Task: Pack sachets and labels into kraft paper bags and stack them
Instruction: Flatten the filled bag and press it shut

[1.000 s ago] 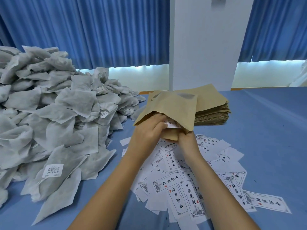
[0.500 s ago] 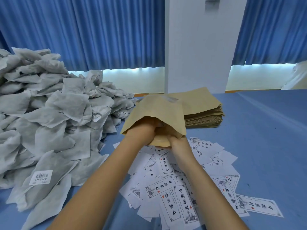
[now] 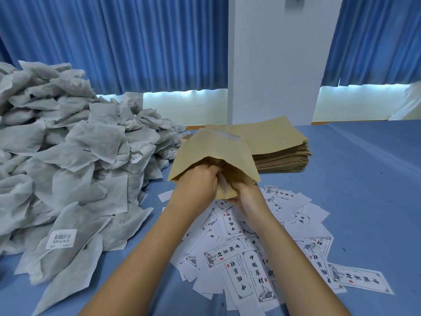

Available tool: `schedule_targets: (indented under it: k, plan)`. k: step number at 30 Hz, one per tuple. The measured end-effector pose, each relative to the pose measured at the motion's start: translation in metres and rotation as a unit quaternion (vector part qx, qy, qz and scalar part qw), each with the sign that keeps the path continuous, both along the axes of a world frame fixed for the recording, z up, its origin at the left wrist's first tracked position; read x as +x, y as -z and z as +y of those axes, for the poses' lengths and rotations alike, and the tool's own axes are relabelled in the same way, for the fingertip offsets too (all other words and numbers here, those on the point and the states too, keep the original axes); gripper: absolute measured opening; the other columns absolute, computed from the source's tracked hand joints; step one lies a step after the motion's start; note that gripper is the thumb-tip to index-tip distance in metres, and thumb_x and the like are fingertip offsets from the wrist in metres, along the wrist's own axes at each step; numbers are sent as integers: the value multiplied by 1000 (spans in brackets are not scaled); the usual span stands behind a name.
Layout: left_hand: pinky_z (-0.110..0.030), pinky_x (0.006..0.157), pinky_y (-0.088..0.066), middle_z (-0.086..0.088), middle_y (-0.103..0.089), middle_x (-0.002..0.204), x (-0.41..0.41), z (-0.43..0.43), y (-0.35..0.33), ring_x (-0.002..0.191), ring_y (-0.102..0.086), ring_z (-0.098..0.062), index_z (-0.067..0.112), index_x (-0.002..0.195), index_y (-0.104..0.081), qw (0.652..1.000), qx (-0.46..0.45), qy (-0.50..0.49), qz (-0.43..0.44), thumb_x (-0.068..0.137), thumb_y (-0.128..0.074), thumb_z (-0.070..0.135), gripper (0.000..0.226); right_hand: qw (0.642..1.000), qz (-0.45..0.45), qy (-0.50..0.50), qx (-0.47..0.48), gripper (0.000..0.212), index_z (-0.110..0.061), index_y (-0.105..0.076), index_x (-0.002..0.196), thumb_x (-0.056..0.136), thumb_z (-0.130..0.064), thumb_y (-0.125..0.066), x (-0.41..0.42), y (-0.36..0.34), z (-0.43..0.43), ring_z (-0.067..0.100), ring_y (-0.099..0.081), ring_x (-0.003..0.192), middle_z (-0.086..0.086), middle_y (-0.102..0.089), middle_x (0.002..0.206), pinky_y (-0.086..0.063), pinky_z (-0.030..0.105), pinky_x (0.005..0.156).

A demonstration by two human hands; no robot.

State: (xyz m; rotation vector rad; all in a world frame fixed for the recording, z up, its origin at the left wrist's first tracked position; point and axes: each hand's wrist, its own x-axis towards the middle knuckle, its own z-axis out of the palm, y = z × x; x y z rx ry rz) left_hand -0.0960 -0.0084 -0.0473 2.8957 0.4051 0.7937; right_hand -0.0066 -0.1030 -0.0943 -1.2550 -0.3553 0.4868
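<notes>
I hold a kraft paper bag above the table with its mouth toward me. My left hand reaches into the mouth, fingers curled around a white label whose edge shows between my hands. My right hand pinches the bag's lower lip and keeps it spread. The label's far end and my left fingertips are hidden inside the bag. Loose printed labels lie scattered under my forearms. A big heap of grey sachets fills the left side.
A stack of flat kraft bags sits just behind the held bag. The blue table stretches to the right. A white pillar and blue curtains stand at the table's far edge.
My left hand has pushed the label further into the bag mouth, so less of the white paper shows. My right hand keeps its pinch on the lower lip.
</notes>
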Motion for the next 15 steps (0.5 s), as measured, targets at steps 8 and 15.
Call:
schedule_targets:
  k: [8, 15]
  plan:
    - [-38, 78, -52, -11, -63, 104, 31, -9, 4, 96, -61, -30, 12, 112, -61, 994, -17, 0, 107, 88, -51, 3, 28, 1000, -2, 3, -9, 32, -19, -64, 104, 91, 4, -46, 0, 3, 1, 17, -66, 89, 6, -70, 99, -57, 27, 66]
    - [-31, 112, -20, -13, -31, 148, 36, 31, 13, 136, -29, -26, 12, 145, -27, 966, 1, -77, 247, 104, -33, 25, 43, 993, -51, 6, -106, 13, -3, -58, 93, 87, 2, -49, -3, 4, 1, 44, -55, 110, 30, -60, 112, -42, 61, 97]
